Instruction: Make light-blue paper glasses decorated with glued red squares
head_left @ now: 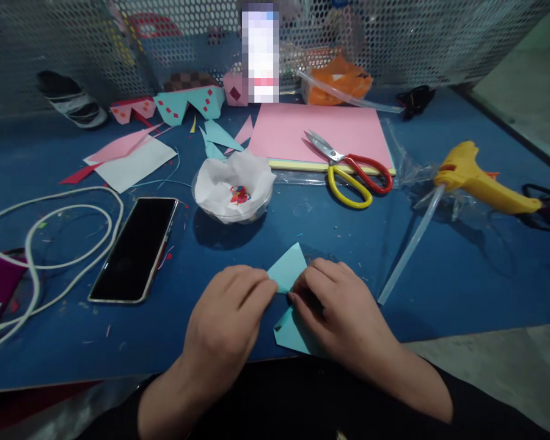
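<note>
A folded light-blue paper (pixel 289 266) lies at the table's front edge, one part pointing away from me and another part nearer the edge. My left hand (pixel 231 311) is closed, its fingertips pinching the paper's left side. My right hand (pixel 332 299) is closed on the right side, thumb and fingers pressed together on the middle of the paper and covering part of it. The two hands' fingertips are close but apart. Beyond them stands a clear bowl (pixel 233 186) lined with white tissue, with small red and blue bits inside.
Red-and-yellow scissors (pixel 337 157) rest on pink sheets (pixel 284 131). A yellow glue gun (pixel 481 180) with a glue stick lies right. A black phone (pixel 137 250) and white cable (pixel 34 269) lie left. Cut paper shapes (pixel 187 104) stand by the mesh (pixel 91 43).
</note>
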`<move>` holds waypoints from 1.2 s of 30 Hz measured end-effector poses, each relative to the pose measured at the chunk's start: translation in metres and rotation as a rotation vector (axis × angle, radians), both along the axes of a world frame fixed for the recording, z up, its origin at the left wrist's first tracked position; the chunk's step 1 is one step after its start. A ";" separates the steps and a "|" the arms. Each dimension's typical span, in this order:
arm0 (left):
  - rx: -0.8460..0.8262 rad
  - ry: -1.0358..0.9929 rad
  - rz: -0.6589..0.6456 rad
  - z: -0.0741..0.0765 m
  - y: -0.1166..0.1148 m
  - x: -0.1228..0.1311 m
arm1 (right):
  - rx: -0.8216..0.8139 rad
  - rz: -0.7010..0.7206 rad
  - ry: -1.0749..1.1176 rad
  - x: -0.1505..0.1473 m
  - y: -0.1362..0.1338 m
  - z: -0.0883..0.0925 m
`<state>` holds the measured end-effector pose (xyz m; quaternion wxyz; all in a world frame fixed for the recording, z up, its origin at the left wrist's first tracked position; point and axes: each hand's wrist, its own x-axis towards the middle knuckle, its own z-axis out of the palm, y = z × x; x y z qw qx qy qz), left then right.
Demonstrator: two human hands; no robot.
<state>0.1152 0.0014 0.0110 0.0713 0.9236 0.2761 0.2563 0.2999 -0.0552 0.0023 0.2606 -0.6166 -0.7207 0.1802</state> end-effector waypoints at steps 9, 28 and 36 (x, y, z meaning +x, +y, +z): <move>0.161 0.140 -0.161 -0.002 -0.010 -0.012 | 0.013 -0.020 0.176 0.007 -0.007 0.004; 0.120 0.302 -0.142 -0.002 -0.020 -0.013 | 0.230 0.185 -0.223 0.017 -0.036 -0.011; 0.203 0.275 -0.085 -0.007 -0.025 -0.013 | 0.192 0.281 -0.275 0.015 -0.035 -0.008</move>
